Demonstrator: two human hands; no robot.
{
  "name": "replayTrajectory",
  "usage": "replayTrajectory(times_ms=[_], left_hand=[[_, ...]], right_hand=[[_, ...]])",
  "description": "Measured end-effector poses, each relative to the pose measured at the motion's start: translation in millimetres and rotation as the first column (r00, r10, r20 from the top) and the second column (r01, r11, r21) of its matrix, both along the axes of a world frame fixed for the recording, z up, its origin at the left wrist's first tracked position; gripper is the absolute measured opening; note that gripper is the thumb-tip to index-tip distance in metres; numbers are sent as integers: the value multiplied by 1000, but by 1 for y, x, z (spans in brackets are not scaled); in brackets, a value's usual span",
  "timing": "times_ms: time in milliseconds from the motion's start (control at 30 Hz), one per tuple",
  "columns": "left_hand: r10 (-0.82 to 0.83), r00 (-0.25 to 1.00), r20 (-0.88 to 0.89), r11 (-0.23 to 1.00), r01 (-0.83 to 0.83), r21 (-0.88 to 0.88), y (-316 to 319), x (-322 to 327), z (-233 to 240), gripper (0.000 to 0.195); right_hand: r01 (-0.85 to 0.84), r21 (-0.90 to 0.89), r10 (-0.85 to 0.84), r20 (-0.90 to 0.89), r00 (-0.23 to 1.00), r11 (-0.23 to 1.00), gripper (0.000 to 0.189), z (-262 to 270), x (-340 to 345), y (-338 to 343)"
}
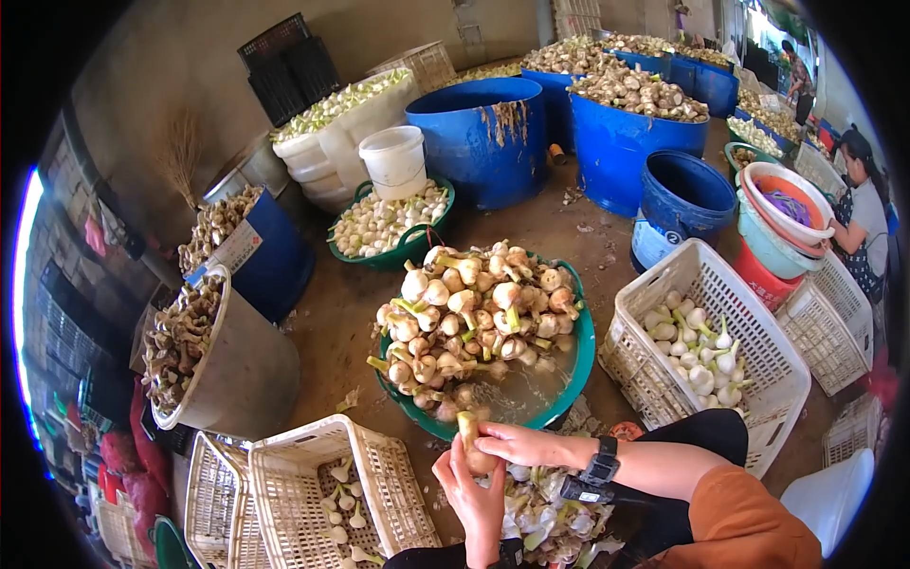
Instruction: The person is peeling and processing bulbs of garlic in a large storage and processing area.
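Both hands meet at the near rim of a green plastic tub (584, 334). Between them is an unpeeled garlic bulb (469, 444), its cut stem pointing up. My left hand (469, 498) cups the bulb from below, while my right hand (515, 442) pinches its upper side. Murky water and a heap of garlic bulbs (483, 306) with brownish skins fill the tub. Under my hands lies a pile of stripped garlic skins (554, 512). Peeled white bulbs (700, 355) lie in a white plastic crate (775, 398) on the right.
At lower left, another white crate (284, 462) holds a few peeled bulbs. A green basket (391, 259) of garlic carries a white bucket (393, 160). Blue barrels (604, 156) stand behind. A grey barrel (245, 363) stands left. A person (864, 206) sits at far right beside stacked basins (778, 235).
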State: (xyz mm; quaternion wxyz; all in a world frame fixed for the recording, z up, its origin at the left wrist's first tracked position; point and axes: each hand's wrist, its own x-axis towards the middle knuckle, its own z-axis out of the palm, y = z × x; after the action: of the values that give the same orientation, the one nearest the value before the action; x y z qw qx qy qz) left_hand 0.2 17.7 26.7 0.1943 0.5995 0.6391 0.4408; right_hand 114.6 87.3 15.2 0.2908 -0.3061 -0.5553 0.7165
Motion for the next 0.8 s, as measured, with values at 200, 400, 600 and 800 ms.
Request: replayTrajectory(times_ms=[200, 400, 600, 800], left_hand=[[-54, 978, -203, 997, 65, 47, -32, 20, 21, 66], [-217, 494, 842, 933, 358, 30, -44, 18, 15, 71], [-250, 722, 645, 963, 256, 87, -49, 25, 6, 80], [170, -153, 973, 856, 512, -69, -42, 6, 22, 70]], right_hand=[[85, 346, -209, 339, 917, 934, 21, 28, 29, -42], [156, 573, -352, 248, 902, 805, 24, 33, 51, -64], [98, -112, -106, -69, 992, 989, 30, 29, 57, -58], [341, 316, -361, 6, 932, 885, 23, 16, 31, -75]])
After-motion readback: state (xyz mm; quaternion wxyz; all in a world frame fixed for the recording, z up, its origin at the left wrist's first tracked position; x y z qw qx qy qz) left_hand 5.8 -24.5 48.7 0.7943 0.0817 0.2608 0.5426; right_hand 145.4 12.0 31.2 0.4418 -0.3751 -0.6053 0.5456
